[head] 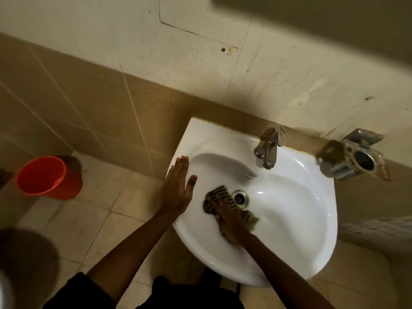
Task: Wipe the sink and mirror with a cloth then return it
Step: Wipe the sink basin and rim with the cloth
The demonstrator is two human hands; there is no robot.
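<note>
The right hand presses a limp, dark-striped cloth onto the wet bowl of the glossy white rounded sink, beside the round metal drain; motion blur hides whether its fingers curl. The left hand lies flat on the sink's left rim, fingers straight and together. Behind stands a chrome tap, and a dull metal holder is fixed to the tiled wall. A red plastic bucket sits on the floor.

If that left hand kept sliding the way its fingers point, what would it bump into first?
Probably the tiled wall behind the sink. The left hand lies flat on the sink's left edge, which looks bare ahead.
</note>
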